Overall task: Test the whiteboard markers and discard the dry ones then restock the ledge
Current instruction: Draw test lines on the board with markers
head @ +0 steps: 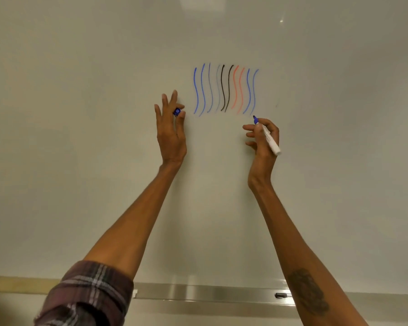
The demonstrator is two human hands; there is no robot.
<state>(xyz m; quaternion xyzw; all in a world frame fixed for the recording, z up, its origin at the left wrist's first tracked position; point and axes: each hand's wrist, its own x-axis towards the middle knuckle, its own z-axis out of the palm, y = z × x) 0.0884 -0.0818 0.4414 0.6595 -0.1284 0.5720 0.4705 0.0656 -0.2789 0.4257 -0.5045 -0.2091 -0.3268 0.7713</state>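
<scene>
Right hand (263,140) is gripping the white-barrelled blue whiteboard marker (267,136), tip just below the wavy test lines (225,90). Left hand (171,132) is pinching its blue cap (177,111) against the whiteboard (80,114).

Ten wavy test lines (225,90) run down the whiteboard (80,114): six blue, two black, two red. One uncapped blue marker (267,136) is in view, and one blue cap (177,111). One dark object (280,295) lies on the single metal ledge (198,294). Two hands are raised, the left hand (171,130) and the right hand (263,140).
</scene>
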